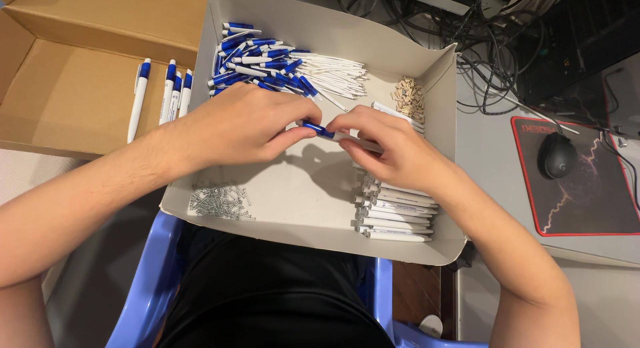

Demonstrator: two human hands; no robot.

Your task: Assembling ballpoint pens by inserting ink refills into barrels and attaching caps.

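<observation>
A brown cardboard box lies open at the far left, and four finished blue-and-white pens rest side by side on its floor. Just right of it, over my lap, sits the shallow white cardboard tray that I am working above; its near edge hangs over the blue plastic chair I sit on. To the right, on the grey desk, a black mouse pad with a red border carries a black computer mouse, and a tangle of dark cables runs along the far side.

Inside the tray, a heap of blue pen tips and white ink refills fills the far left corner. A stack of white pen barrels lies along the right wall, reaching to the near right corner. A small cluster of tan pieces sits in the far right corner, and a scatter of tiny metal springs lies in the near left corner.

My left hand and my right hand meet over the middle of the tray. The left thumb and fingertips are pressed onto the blue end piece, pinching it. The right hand's fingers curl around the white pen barrel, which points left into that blue piece; the two parts touch between my hands, held clear above the tray floor.
</observation>
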